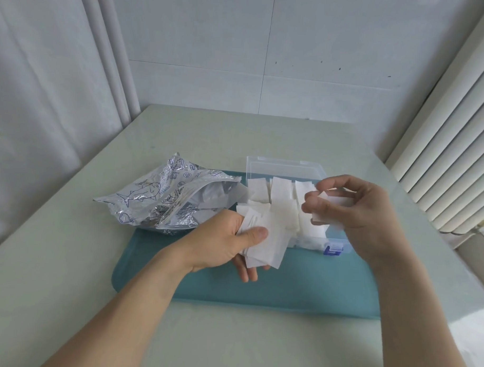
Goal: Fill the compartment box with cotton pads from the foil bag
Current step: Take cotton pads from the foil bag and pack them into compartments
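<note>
Pale tabletop, carrying all items listed. Teal mat, rounded corners, lying flat at the table's centre. Silver foil bag, printed with blue fish line drawings, lying on its side at the mat's left far corner, mouth open toward the right with white pads showing inside. Clear plastic compartment box, on the mat just right of the bag, lid raised at the far side, blue latch at its near edge; white cotton pads stand upright in its compartments, packed close. Left hand, in front of the box's near left corner and right of the bag's mouth, grasping a loose stack of pads between thumb on top and fingers beneath; the stack fans out over the mat and overlaps the box's near edge. Right hand, raised over the right end of the box, fingers curled, pinching a few pads between thumb and fingertips. The two hands are near each other and apart, the box's filled compartments showing between them.
</note>
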{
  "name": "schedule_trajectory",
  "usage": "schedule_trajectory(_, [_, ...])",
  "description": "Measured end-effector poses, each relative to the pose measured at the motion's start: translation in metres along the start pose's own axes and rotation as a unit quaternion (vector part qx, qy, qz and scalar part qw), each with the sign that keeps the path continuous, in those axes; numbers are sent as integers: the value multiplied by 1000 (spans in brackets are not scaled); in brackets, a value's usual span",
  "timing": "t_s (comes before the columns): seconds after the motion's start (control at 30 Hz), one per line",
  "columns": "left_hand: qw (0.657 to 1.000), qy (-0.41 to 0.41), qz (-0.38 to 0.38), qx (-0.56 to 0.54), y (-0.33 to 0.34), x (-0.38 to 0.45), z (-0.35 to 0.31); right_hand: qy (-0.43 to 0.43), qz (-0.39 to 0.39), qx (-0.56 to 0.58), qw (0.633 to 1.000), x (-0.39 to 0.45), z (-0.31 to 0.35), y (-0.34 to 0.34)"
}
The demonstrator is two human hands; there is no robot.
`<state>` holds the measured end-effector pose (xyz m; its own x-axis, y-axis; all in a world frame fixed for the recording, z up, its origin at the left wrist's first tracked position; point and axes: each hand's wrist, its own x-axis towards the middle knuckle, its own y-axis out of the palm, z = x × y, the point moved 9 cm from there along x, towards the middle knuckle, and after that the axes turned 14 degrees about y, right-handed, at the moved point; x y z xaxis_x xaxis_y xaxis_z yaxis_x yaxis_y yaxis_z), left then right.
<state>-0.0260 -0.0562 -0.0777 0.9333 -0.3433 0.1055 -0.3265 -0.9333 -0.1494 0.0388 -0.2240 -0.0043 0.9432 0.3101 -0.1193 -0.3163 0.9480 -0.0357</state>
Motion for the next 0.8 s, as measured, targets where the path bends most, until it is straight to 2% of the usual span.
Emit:
schedule_trajectory(0.1, [999,14,-46,-14,-2,3,-2,19,46,60,997,-3,-4,22])
schedule_trajectory(0.2, [988,48,-139,-39,-9,5,-6,6,-9,79,997,-5,-12,36])
schedule_trajectory(0.27, [983,66,-167,-46,-9,5,-7,-4,-59,82,995,-9,-15,40])
schedule_trajectory(0.37, [981,85,-165,-64,-1,7,-10,-18,-92,71,993,-14,-14,45])
schedule_trajectory(0.57, [981,86,-132,-116,6,7,-13,-38,-137,-38,989,-10,-13,36])
schedule_trajectory(0.63, [981,81,-131,-119,3,6,-11,-38,-119,-61,990,-6,-15,37])
schedule_trajectory(0.73, [980,78,-151,-108,-4,4,-9,-20,-49,-93,994,-3,-17,43])
schedule_trajectory(0.8, [981,72,-153,-95,-7,3,-9,-3,-38,-84,996,-2,-16,38])
